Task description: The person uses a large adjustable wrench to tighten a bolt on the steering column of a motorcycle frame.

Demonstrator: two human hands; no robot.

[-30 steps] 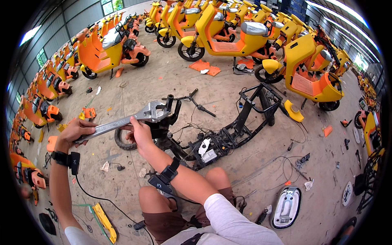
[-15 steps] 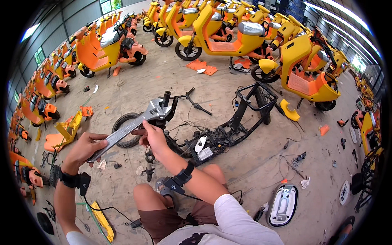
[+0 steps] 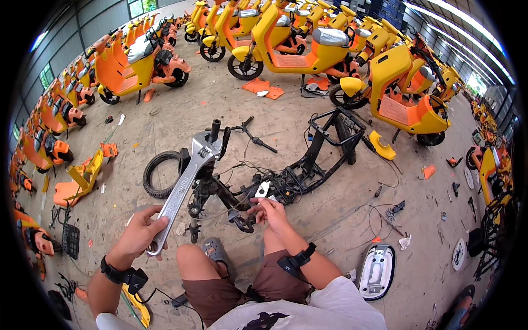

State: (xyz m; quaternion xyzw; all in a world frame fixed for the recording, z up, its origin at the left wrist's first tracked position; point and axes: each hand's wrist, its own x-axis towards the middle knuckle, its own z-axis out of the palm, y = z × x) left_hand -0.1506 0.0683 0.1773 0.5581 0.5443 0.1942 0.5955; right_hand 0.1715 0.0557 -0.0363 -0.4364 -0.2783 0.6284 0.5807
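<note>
The floor [image 3: 181, 118] carries handlebars [image 3: 264, 144] and orange scraps [image 3: 270, 88].

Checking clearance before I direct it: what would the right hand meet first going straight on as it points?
The right hand would probably meet the front part of the stripped black frame, ahead and to its left; depth is unclear, so it might pass above.

Before us on the floor [image 3: 181, 99] lies the scooter frame [image 3: 313, 151], with our left hand [image 3: 142, 231] around the near end of the wrench [image 3: 179, 195], its head up at the steering post [image 3: 215, 125], and our right hand [image 3: 275, 218] well to the right. The wheel [image 3: 147, 179] lies left of the post, the handlebar [image 3: 257, 141] behind it to the right. Scooters [image 3: 297, 49] stand beyond and along our left, a seat [image 3: 379, 269] lying to our right.
</note>
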